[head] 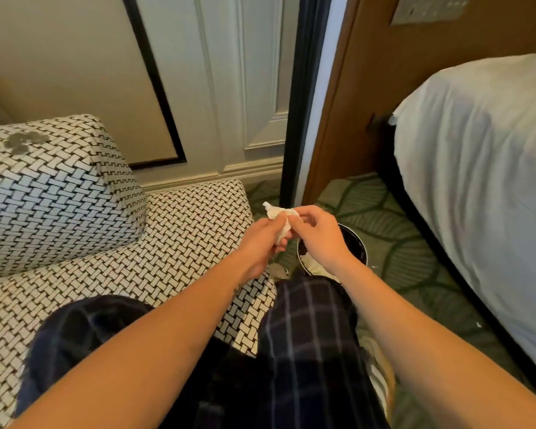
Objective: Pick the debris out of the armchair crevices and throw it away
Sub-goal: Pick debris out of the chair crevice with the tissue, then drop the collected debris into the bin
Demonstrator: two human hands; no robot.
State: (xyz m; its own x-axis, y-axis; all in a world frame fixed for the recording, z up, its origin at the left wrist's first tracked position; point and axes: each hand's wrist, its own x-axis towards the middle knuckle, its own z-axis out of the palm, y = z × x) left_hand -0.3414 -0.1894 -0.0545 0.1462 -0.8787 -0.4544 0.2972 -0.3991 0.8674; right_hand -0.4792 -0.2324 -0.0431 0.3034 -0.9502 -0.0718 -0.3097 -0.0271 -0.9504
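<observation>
White crumpled paper debris (276, 213) is gripped by both hands. The left hand (262, 243) curls round its lower part, and the right hand (317, 232) pinches its upper edge. The debris is held in the air just past the seat edge of the armchair (183, 230), near the rim of the round bin (355, 243) on the carpet. The step in hand appears to be disposal. The next move calls for carrying the debris over the bin opening and releasing both grips.

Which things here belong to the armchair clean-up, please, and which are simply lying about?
Job: crumpled white paper, pinched by left hand and right hand; round bin; armchair.
Lying about: bed; patterned carpet.
</observation>
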